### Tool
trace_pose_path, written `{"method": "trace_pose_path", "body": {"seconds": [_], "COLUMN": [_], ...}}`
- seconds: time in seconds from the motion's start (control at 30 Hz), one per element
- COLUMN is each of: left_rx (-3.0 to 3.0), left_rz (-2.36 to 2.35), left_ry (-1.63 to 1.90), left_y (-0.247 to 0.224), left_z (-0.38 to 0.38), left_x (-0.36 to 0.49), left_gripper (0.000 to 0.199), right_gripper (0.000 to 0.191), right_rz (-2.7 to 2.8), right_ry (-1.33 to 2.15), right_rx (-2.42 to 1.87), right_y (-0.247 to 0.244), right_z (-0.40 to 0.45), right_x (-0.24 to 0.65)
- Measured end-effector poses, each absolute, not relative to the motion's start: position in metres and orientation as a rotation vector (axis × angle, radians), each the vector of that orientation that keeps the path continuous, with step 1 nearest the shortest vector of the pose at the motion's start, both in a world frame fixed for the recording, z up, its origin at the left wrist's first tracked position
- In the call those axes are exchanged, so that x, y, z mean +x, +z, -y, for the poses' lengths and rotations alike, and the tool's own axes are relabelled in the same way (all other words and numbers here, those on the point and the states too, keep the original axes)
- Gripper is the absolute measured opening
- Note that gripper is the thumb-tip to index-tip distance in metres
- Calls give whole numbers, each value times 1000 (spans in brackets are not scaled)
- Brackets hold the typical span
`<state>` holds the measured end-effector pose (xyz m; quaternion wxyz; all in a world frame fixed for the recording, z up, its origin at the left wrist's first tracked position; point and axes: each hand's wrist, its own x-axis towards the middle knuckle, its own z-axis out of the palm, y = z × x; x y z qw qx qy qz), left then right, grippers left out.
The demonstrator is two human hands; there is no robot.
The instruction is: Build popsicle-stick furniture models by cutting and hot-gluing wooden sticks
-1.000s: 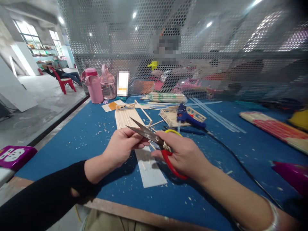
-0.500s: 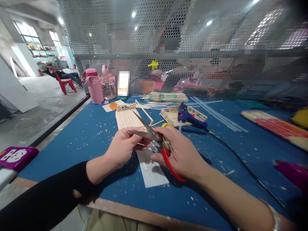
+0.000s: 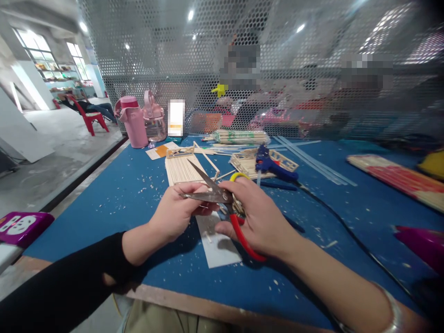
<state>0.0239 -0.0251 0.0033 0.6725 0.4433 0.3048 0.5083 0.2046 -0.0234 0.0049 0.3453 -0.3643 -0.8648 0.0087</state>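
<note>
My right hand (image 3: 258, 215) is wrapped round the red-handled scissors (image 3: 244, 238), whose blades stand apart and point left. Behind the lower blade, my left hand (image 3: 176, 210) is closed with its fingertips pinched; what they hold is too small and hidden to name. Small pale sticks show partly between the scissors and my right palm. A panel of light wooden sticks (image 3: 183, 169) lies just beyond my left hand. Below both hands is a white sheet of paper (image 3: 220, 249) with stick scraps on it.
A blue glue gun (image 3: 274, 169) rests by a small stick frame (image 3: 287, 160), its black cable running right. Pink bottles (image 3: 135, 125) and a bundle of wrapped sticks (image 3: 241, 137) stand or lie at the back, before a perforated metal screen (image 3: 145, 51). A purple power strip (image 3: 26, 226) is left.
The view has shifted slightly. Both hands and the scissors keep nearly the same pose, with the blades still apart.
</note>
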Motion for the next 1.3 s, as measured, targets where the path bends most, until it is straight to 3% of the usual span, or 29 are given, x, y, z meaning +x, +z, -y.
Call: {"method": "trace_pose_path", "body": {"seconds": [0.27,0.53,1.3], "left_rx": [999,997,887], "left_rz": [-677,-694,-768], "left_ry": [1136,1189,1173], "left_y": [6,7,7], "left_z": [26,28,25], "left_x": [24,25,27], "left_gripper": [10,7,16], "right_gripper": [65,53,50], "right_rz": [2212,2224,2243], "right_ry": [27,-102,-354], "right_rx": [-876,-890,-820], "right_y": [3,1,-6], "right_z": [26,28,22], "right_x": [202,208,213]}}
